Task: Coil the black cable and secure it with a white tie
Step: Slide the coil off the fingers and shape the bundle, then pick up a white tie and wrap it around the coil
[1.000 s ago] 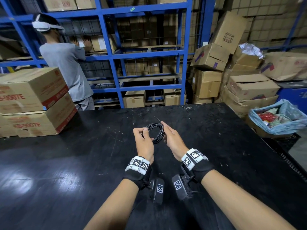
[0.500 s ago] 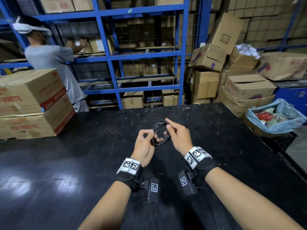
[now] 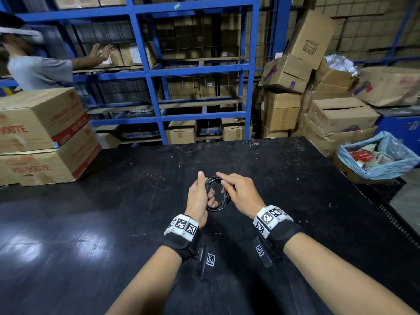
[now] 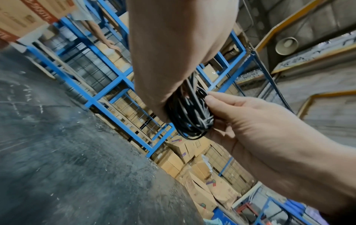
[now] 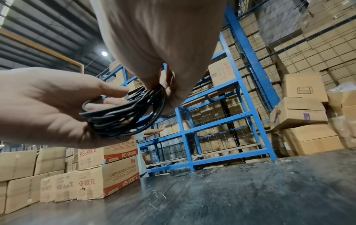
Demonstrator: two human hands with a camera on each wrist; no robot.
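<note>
My left hand [image 3: 198, 196] grips the coiled black cable [image 3: 217, 193] with fingers curled through its loops; my right hand [image 3: 241, 193] pinches the coil's far edge between thumb and fingertips. The coil hangs between both hands, above the tabletop [image 3: 284, 185]. Pale streaks on the strands in the left wrist view may be glare or the white tie; I cannot tell. Risk: the loops look loose and uneven, so easing either grip would likely let them spring apart or slide off my fingers before any tie closes round them.

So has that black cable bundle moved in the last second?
Yes. The black cable has come slightly toward the person, away from the table's far edge.
</note>
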